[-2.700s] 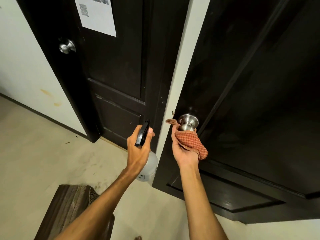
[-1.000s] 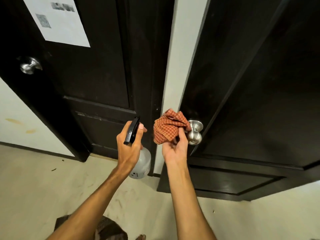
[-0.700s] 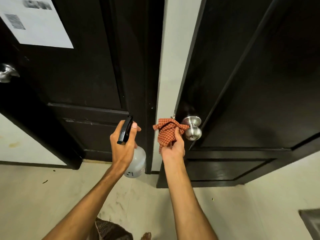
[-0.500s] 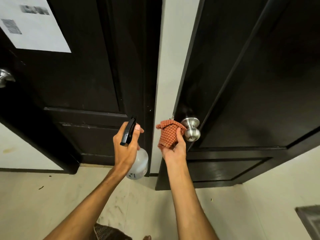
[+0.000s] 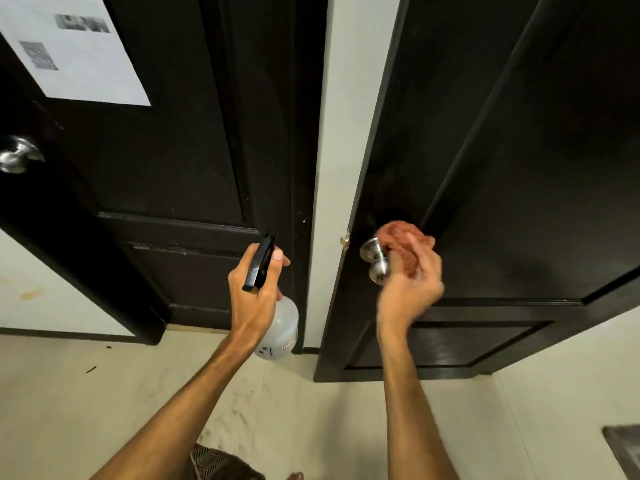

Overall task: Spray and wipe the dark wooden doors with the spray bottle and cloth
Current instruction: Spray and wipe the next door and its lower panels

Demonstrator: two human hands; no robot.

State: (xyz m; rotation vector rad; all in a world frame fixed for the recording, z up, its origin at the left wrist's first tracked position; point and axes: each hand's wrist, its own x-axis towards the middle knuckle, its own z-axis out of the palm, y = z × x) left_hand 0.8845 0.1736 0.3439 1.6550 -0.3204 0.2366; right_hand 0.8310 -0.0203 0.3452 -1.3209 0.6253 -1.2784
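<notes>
Two dark wooden doors stand side by side with a strip of pale wall between them: the left door point(image 5: 180, 140) and the right door point(image 5: 512, 174). My right hand point(image 5: 410, 285) grips a bunched orange checked cloth point(image 5: 401, 242), blurred with motion, against the right door just right of its steel knob point(image 5: 375, 259). My left hand point(image 5: 256, 292) holds a spray bottle point(image 5: 278, 323) with a clear body and a black trigger head, its nozzle pointing up, in front of the left door's right edge.
A white paper sheet point(image 5: 76, 53) is stuck on the left door, which has its own steel knob point(image 5: 17, 155) at far left. Pale tiled floor point(image 5: 104, 393) lies below. A patterned dark cloth point(image 5: 221, 464) shows at the bottom edge, a dark mat point(image 5: 627, 448) at bottom right.
My right hand has carried the cloth from the left side of the right door's knob over to its right side, onto the door panel. The left hand with the bottle stays almost still.
</notes>
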